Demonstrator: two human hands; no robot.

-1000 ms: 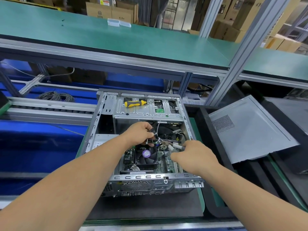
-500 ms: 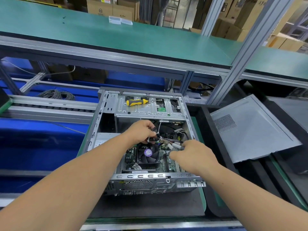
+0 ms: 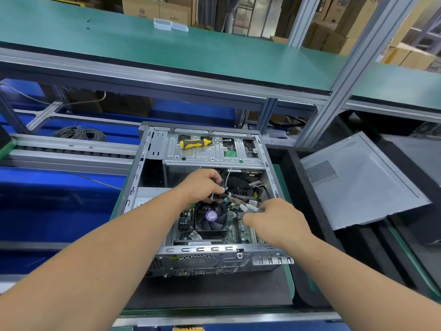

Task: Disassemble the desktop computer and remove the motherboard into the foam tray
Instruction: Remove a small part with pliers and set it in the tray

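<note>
An open desktop computer case lies on its side on a dark mat before me. Inside it sits the green motherboard with a black CPU fan carrying a purple label. My left hand grips a bundle of black cables tied with a white zip tie, above the fan. Right of the fan, my right hand holds grey cables with white connectors over the board. Much of the board's right side is hidden under that hand.
A yellow-and-black screwdriver lies on the drive cage at the case's far end. The removed grey side panel leans in a black foam tray at the right. A conveyor rail runs at the left, and a green shelf overhangs.
Both hands stay on the cables with only slight shifts. The view has drifted a little, so the case sits slightly higher in frame.
</note>
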